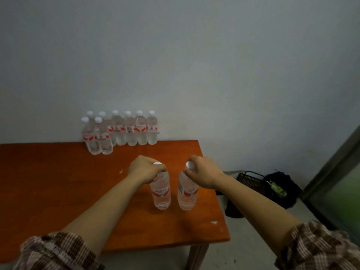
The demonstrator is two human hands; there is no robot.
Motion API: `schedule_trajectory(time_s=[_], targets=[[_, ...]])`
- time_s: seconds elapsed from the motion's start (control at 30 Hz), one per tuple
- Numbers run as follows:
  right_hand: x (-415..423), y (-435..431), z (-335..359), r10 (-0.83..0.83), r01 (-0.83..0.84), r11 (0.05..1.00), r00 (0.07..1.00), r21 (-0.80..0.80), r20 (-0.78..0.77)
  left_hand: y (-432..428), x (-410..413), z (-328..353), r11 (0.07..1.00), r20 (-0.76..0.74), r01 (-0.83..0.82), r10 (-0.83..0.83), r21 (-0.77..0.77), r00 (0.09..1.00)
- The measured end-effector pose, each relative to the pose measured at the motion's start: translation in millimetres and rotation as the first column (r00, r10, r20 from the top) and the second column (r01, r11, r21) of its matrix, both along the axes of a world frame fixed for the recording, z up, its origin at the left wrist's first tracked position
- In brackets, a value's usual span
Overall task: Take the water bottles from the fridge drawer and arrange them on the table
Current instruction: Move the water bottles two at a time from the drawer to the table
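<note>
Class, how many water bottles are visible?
10: back row, six, along the wall; front-left pair; left bottle in left hand; right bottle in right hand. Some may be hidden.

Orange table [58, 191], bottles on top.
8 water bottles [116, 131] upright at back edge: row of 6, 2 ahead at left. 2 front bottles [161, 193] upright, side by side, right of centre. 2 pale scraps [213, 222].

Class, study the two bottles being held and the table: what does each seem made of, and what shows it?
Left bottle and right bottle: probably thin clear plastic with a glossy finish; the orange beneath shows through them. Table: likely wood with a smooth orange-brown paint or laminate; the pale marks may be chips in a coating.
</note>
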State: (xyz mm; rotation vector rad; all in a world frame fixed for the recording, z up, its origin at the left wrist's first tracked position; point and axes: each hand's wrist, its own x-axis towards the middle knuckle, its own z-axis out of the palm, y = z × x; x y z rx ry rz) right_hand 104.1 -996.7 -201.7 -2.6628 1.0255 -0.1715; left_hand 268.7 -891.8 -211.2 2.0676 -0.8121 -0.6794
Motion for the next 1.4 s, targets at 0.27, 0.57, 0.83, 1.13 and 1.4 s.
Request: schedule_trajectory(time_s=[0.27, 0.57, 0.83, 1.13, 1.4], targets=[[131, -34, -16, -0.013, 0.013, 0.999, 1.000, 0.031, -0.004, -37, 128, -22, 0.999, -0.041, -0.027, 0.028, 0.023, 0.999], [279, -80, -29, -0.081, 0.085, 0.980, 0.996, 0.179, -0.026, -83, 279, -32, 0.995, -0.041, 0.093, -0.092, 0.037, 0.995], [366, -115, -43, -0.102, 0.099, 0.971, 0.995, 0.217, 0.003, -123, 362, -45, 0.996, -0.045, 0.081, -0.080, 0.020, 0.996], [429, -137, -49, -0.080, 0.078, 0.976, 0.997, 0.201, 0.002, -155, 404, -54, 0.997, -0.048, 0.071, -0.069, 0.040, 0.996], [457, -143, -57, -0.081, 0.074, 0.974, 0.997, 0.213, 0.021, -170, 424, -55, 0.996, -0.027, 0.075, -0.074, 0.047, 0.997]])
